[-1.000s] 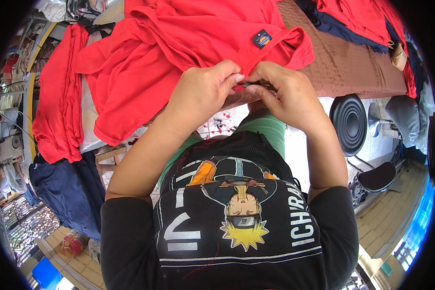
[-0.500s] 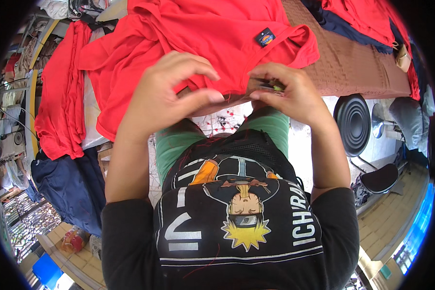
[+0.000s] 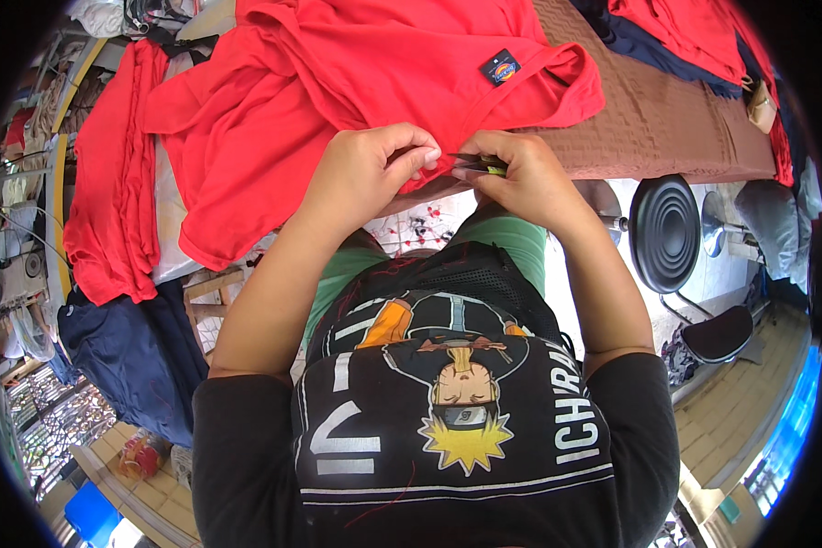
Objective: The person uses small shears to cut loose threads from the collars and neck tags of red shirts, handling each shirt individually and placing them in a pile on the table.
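Note:
A red shirt (image 3: 384, 68) with a dark neck label (image 3: 500, 68) lies spread over the table in front of me and hangs over its near edge. My left hand (image 3: 367, 166) is closed, thumb and fingertips pinched at the shirt's near edge; a thread between them is too small to make out. Just right of it, my right hand (image 3: 527, 173) is closed around small thread snips (image 3: 477, 165) with dark blades and a yellow-green part. The blades point left, close to the left fingertips. Most of the snips' body is hidden inside the right hand.
A brown cloth (image 3: 676, 132) covers the table. More red garments (image 3: 119, 183) hang at the left above a navy garment (image 3: 137, 356). A round black stool (image 3: 665, 236) stands at the right. Red scraps (image 3: 420, 228) lie on the floor between my legs.
Both hands have come together at the shirt's near edge. My left hand's fingers went from apart to pinched, and the snips moved left with my right hand.

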A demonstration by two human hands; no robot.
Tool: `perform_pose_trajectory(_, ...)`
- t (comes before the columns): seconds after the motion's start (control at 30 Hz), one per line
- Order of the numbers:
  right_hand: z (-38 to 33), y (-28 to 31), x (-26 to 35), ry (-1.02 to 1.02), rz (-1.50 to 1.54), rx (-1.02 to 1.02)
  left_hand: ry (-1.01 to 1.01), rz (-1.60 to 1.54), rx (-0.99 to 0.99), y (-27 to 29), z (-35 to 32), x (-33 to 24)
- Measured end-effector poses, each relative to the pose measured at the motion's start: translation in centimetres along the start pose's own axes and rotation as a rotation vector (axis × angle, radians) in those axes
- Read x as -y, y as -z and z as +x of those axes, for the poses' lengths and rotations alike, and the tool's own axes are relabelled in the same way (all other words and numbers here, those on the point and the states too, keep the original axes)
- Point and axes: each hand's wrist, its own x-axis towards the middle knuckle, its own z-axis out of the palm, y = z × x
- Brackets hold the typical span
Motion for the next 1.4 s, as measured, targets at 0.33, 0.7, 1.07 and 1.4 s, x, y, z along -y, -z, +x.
perform_pose_trajectory(0.33, 0.1, 0.3, 0.2, 0.011, 0.004, -0.054, -0.028, -0.118, 0.099, 0.2, -0.2, -0.2)
perform_pose_trajectory(0.7, 0.0, 0.3, 0.5, -0.001, -0.004, -0.032, -0.043, 0.027, -0.015, -0.3, -0.1, -0.2)
perform_pose_trajectory(1.07, 0.0, 0.4, 0.9, -0.081, 0.049, -0.01, -0.029, -0.114, 0.046, 0.1, -0.2, 0.0)
perform_pose_trajectory(1.4, 0.0, 0.4, 0.6, -0.014, 0.008, -0.038, -0.236, 0.093, -0.034, -0.5, -0.1, 0.3)
